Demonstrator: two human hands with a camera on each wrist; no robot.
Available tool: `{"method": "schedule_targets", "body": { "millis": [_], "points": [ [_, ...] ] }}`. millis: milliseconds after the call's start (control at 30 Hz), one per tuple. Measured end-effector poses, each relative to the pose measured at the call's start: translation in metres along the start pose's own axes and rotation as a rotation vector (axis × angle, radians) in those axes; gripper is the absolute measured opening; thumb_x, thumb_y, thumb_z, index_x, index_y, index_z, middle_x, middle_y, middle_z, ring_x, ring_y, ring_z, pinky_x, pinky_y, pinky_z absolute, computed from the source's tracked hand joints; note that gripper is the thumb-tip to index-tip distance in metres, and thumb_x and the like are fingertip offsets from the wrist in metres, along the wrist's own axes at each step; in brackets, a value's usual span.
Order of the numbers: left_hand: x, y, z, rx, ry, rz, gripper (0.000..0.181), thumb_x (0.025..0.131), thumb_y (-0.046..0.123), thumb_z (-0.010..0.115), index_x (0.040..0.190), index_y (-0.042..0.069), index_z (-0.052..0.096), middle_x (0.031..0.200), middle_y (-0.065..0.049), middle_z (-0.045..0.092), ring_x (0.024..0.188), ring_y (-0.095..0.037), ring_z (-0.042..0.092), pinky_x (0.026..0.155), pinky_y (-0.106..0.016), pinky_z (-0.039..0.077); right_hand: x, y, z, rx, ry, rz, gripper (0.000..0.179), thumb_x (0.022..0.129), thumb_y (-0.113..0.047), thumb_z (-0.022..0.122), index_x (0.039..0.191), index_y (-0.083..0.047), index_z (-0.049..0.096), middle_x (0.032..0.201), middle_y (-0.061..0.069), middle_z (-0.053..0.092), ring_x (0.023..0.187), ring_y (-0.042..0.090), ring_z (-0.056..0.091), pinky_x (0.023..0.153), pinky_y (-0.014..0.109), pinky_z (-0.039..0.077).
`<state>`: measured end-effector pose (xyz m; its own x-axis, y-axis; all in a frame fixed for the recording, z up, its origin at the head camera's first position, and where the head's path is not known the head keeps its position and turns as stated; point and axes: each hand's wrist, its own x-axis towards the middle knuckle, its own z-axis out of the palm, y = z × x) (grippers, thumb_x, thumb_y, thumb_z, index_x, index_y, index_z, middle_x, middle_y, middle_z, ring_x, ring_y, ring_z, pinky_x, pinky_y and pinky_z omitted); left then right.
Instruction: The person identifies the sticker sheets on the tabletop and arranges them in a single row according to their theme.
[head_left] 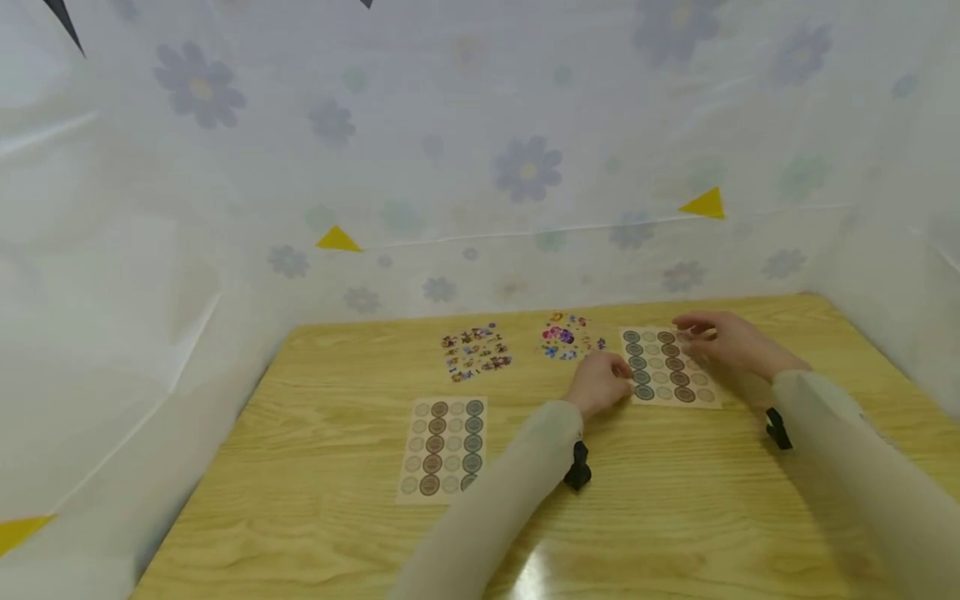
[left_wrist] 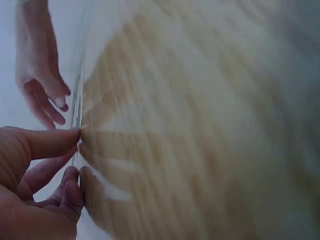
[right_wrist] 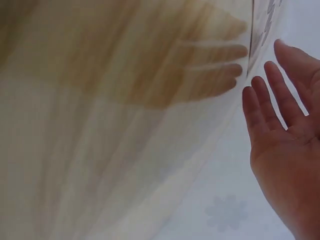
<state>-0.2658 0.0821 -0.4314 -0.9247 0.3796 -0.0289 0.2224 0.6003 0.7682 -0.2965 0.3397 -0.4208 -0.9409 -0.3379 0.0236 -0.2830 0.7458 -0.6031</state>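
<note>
A pale sheet of round coin-like prints (head_left: 652, 364) lies at the right rear of the table. At its left edge my left hand (head_left: 597, 385) pinches the sheet between thumb and fingertips; in the left wrist view the left hand's thumb (left_wrist: 52, 142) comes down at the thin edge, its other fingers curled below. My right hand (head_left: 723, 340) hovers by the sheet's upper right corner. Its fingers (right_wrist: 280, 97) are spread and relaxed in the right wrist view, holding nothing. A second similar sheet (head_left: 453, 443) lies flat at the left front, partly covered by the left sleeve.
Two groups of small colourful stickers lie toward the back: a squarish sheet (head_left: 476, 352) and a round cluster (head_left: 561, 335) beside the left hand. The wood-grain table (head_left: 315, 500) meets flower-printed white curtains (head_left: 420, 167) at the back and sides.
</note>
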Motion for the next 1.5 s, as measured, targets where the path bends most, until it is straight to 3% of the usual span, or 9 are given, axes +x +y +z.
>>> {"method": "schedule_targets", "body": {
  "millis": [100, 267, 600, 833, 1133, 1300, 1500],
  "points": [
    [0.001, 0.000, 0.002, 0.031, 0.004, 0.004, 0.014, 0.082, 0.011, 0.079, 0.095, 0.009, 0.076, 0.082, 0.006, 0.061, 0.073, -0.008, 0.051, 0.065, -0.021, 0.043, 0.003, 0.004, 0.001, 0.034, -0.011, 0.031, 0.056, 0.095, -0.017, 0.067, 0.144, 0.002, 0.044, 0.140, 0.030, 0.046, 0.123, 0.053, 0.045, 0.100, 0.063, 0.037],
    [0.001, 0.002, 0.002, 0.112, -0.013, 0.033, 0.022, 0.079, 0.019, 0.084, 0.098, 0.011, 0.075, 0.087, 0.006, 0.060, 0.080, -0.008, 0.050, 0.071, -0.020, 0.042, 0.007, 0.007, 0.001, -0.014, -0.033, 0.038, 0.067, 0.093, -0.025, 0.070, 0.145, 0.004, 0.040, 0.143, 0.032, 0.042, 0.125, 0.056, 0.040, 0.102, 0.066, 0.030],
    [-0.001, 0.002, -0.001, 0.197, -0.063, 0.048, 0.026, 0.079, 0.024, 0.085, 0.099, 0.015, 0.072, 0.092, 0.005, 0.055, 0.086, -0.009, 0.049, 0.076, -0.021, 0.041, 0.022, 0.004, -0.005, -0.035, -0.054, 0.035, 0.065, 0.087, -0.014, 0.075, 0.135, 0.012, 0.039, 0.124, 0.034, 0.050, 0.114, 0.048, 0.049, 0.096, 0.062, 0.038],
    [-0.001, 0.001, -0.003, 0.141, -0.064, 0.031, 0.023, 0.080, 0.018, 0.084, 0.099, 0.012, 0.073, 0.090, 0.004, 0.052, 0.080, -0.008, 0.047, 0.071, -0.019, 0.040, 0.027, 0.003, -0.005, -0.056, -0.063, 0.036, 0.063, 0.088, -0.015, 0.075, 0.131, 0.014, 0.040, 0.122, 0.033, 0.049, 0.111, 0.046, 0.049, 0.095, 0.060, 0.039],
    [-0.006, 0.002, -0.009, -0.004, -0.062, 0.000, 0.019, 0.080, 0.006, 0.081, 0.099, 0.008, 0.076, 0.087, 0.004, 0.059, 0.079, -0.009, 0.051, 0.071, -0.022, 0.044, 0.024, 0.003, 0.000, 0.042, -0.054, 0.050, 0.059, 0.089, -0.013, 0.074, 0.131, 0.015, 0.043, 0.124, 0.033, 0.049, 0.114, 0.046, 0.048, 0.098, 0.059, 0.038],
    [-0.007, 0.003, -0.008, -0.011, -0.066, -0.022, 0.022, 0.081, 0.005, 0.080, 0.101, 0.007, 0.075, 0.088, 0.004, 0.058, 0.079, -0.010, 0.050, 0.071, -0.021, 0.044, 0.020, 0.002, 0.001, 0.092, -0.048, 0.074, 0.062, 0.090, -0.016, 0.073, 0.136, 0.011, 0.041, 0.136, 0.034, 0.044, 0.125, 0.051, 0.041, 0.103, 0.062, 0.032],
    [-0.007, 0.003, -0.006, 0.025, -0.067, -0.005, 0.024, 0.080, 0.006, 0.081, 0.103, 0.011, 0.076, 0.095, 0.003, 0.061, 0.082, -0.008, 0.051, 0.074, -0.021, 0.044, 0.013, 0.003, 0.000, 0.244, -0.015, 0.121, 0.067, 0.091, -0.013, 0.071, 0.145, 0.005, 0.036, 0.149, 0.033, 0.031, 0.136, 0.053, 0.026, 0.107, 0.063, 0.026]
  ]
}}
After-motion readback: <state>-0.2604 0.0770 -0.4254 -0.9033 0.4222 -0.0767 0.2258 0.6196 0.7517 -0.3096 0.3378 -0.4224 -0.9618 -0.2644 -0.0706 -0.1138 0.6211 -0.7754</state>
